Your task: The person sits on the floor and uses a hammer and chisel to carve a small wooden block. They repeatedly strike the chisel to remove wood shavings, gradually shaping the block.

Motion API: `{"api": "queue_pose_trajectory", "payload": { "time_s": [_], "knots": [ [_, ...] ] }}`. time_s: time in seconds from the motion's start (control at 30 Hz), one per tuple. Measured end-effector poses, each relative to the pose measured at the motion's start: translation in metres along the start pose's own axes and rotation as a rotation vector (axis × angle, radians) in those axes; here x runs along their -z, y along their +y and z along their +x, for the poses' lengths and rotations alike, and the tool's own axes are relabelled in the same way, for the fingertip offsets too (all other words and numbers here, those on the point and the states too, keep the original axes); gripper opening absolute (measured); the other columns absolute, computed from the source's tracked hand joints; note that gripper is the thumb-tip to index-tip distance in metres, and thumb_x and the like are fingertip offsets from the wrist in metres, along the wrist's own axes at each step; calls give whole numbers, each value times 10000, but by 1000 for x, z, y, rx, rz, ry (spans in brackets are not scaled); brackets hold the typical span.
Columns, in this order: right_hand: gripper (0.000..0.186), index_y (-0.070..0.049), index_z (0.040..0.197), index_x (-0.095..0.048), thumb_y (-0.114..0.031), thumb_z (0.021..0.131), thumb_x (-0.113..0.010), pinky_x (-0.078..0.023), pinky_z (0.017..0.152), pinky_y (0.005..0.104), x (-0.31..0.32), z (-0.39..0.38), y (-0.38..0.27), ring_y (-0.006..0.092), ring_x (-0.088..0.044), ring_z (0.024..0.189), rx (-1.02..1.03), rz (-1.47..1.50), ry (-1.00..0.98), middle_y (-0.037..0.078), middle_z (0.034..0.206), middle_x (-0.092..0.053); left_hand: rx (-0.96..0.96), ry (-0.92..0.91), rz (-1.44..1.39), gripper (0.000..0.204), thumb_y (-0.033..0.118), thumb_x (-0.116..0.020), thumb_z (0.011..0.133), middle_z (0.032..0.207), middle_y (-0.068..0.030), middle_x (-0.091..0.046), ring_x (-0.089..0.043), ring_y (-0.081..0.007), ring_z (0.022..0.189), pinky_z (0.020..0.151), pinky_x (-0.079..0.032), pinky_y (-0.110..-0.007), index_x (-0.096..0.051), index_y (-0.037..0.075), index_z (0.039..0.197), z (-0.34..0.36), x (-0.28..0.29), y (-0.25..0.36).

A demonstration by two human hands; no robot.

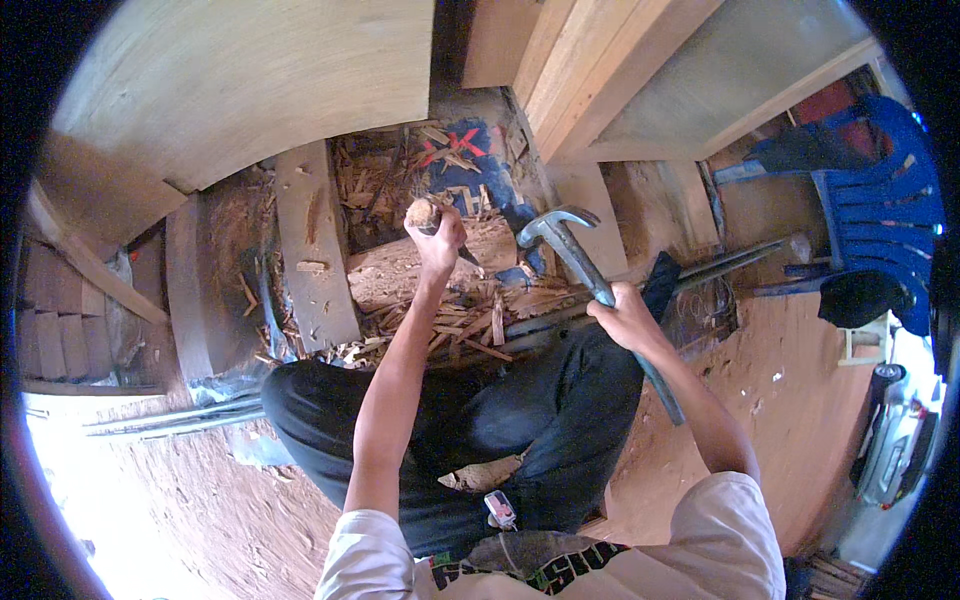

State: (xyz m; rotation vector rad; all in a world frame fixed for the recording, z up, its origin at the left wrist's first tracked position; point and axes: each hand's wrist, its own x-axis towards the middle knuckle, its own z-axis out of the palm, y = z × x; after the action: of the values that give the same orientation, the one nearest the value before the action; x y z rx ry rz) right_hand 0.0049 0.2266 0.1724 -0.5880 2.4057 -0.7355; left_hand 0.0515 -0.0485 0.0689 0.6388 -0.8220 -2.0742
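Note:
My left hand (440, 240) is closed around a chisel (423, 212) with a frayed, pale wooden top, its dark blade slanting down onto a chipped piece of wood (390, 262). In my right hand (627, 318) is a claw hammer (585, 268), gripped by its long grey handle, its head raised to the right of the chisel. Wood chips (480, 330) lie thickly below and around the work. My crossed legs in dark trousers (500, 400) are just under my forearms.
A flat board (310, 240) lies to the left. Pale wooden panels (270, 80) and a post (590, 60) stand ahead. Long metal bars (740, 258) run rightward toward a blue plastic chair (870, 220). A parked vehicle (893, 440) shows at the far right beyond the earth floor (760, 410).

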Motion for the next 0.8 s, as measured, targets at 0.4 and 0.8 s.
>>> {"api": "queue_pose_trajectory", "payload": {
  "time_s": [0.4, 0.8],
  "knots": [
    [278, -15, 613, -480, -194, 765, -630, -394, 510, 387, 0, -7, -3, 195, -493, 513, -21, -53, -2, 83, 541, -476, -12, -333, 377, 402, 20, -639, 842, 787, -33, -537, -507, -106, 585, 477, -418, -256, -336, 130, 1083, 10, 31, -57],
    [278, -64, 621, -497, -216, 793, -653, -376, 470, 320, 80, 0, -102, 108, -462, 518, 102, 141, 244, 3, 560, -483, -87, -665, 648, 312, 59, -654, 821, 754, 0, -567, -521, -88, 599, 523, -417, -258, -418, 78, 1025, 8, 15, -47]
  ]
}}
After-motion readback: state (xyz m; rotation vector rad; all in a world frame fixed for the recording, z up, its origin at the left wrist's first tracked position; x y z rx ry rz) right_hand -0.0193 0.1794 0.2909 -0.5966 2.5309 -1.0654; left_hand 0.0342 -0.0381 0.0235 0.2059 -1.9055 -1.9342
